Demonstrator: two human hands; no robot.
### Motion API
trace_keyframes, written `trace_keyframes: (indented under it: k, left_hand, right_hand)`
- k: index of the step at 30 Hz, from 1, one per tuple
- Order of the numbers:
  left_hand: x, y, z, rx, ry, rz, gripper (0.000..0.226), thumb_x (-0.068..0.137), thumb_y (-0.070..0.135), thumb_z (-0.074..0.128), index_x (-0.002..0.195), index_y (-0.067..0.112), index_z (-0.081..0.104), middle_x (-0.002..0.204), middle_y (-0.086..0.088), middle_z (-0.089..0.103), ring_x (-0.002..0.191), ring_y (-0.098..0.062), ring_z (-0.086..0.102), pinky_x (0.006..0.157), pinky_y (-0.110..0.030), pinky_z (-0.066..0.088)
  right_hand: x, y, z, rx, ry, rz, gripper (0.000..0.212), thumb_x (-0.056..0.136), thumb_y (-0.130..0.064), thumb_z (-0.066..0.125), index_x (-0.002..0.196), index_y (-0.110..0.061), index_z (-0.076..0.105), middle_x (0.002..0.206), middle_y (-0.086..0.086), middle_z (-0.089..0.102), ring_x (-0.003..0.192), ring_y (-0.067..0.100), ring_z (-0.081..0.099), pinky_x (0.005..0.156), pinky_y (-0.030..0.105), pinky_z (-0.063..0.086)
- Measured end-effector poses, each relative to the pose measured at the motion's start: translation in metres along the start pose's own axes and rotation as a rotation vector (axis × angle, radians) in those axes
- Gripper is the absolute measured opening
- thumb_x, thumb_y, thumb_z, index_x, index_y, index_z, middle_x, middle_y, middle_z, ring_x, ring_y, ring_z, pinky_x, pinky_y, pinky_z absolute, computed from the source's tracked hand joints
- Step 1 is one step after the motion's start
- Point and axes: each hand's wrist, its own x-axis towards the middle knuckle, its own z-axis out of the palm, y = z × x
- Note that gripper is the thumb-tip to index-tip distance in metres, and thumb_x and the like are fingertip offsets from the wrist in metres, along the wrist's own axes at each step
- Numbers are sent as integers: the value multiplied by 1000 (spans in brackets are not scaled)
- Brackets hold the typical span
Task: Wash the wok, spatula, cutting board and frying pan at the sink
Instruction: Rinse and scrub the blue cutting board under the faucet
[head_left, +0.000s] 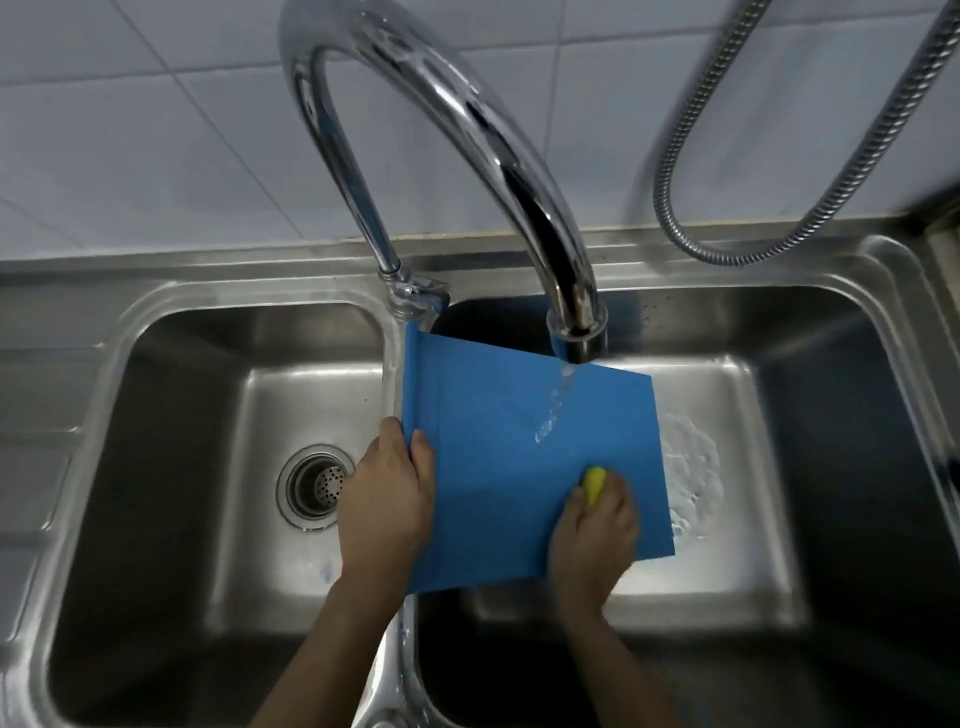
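Note:
A blue cutting board (498, 431) is held flat and slightly tilted over the right basin of a steel double sink (852, 364). My left hand (387, 493) grips the board's left edge, thumb on top. My right hand (595, 530) presses a yellow sponge (594, 483) onto the board near its lower right part. Water runs from the chrome tap (574, 332) onto the board's middle. No wok, spatula or frying pan is in view.
The left basin (171, 441) holds only a round drain strainer (314, 486). Foamy water lies on the right basin's floor (693, 473) beside the board. A metal spray hose (831, 156) loops at the upper right before the tiled wall.

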Motion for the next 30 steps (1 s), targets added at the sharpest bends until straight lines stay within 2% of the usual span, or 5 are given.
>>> trace_keyframes:
  k: [8, 15, 18, 26, 30]
  left_hand:
    - [-4, 6, -2, -24, -21, 30, 24, 100, 31, 32, 87, 12, 39, 74, -6, 53, 61, -23, 50, 54, -31, 34]
    - [-3, 4, -1, 19, -44, -1, 24, 99, 33, 30, 87, 13, 38, 75, -1, 48, 72, -33, 58, 58, -32, 32]
    - [-3, 6, -4, 6, -48, -6, 23, 100, 33, 31, 87, 15, 37, 73, 2, 45, 73, -33, 58, 59, -32, 29]
    - [-3, 10, -5, -2, -41, -32, 21, 99, 32, 32, 86, 15, 35, 78, 0, 45, 78, -35, 58, 61, -32, 27]
    - [-2, 8, -3, -13, -29, -16, 23, 99, 32, 31, 86, 14, 37, 78, -4, 51, 77, -36, 59, 60, -34, 32]
  right_hand:
    - [-22, -37, -4, 110, -225, -689, 45, 99, -40, 32, 139, -21, 43, 145, 2, 45, 137, 19, 35, 109, 34, 29]
    - [107, 12, 3, 138, -3, 3, 57, 91, -41, 29, 117, -1, 59, 114, 22, 61, 108, 40, 53, 93, 45, 39]
    - [116, -23, 17, 242, -37, -102, 58, 89, -46, 33, 106, 1, 61, 104, 22, 62, 100, 39, 55, 88, 48, 44]
    - [50, -72, 16, 248, -183, -886, 39, 95, -23, 52, 129, -6, 56, 136, 7, 53, 131, 19, 41, 111, 29, 29]
    - [86, -2, 10, 122, -95, -543, 43, 97, -32, 40, 129, -8, 54, 129, 8, 56, 121, 24, 48, 104, 37, 38]
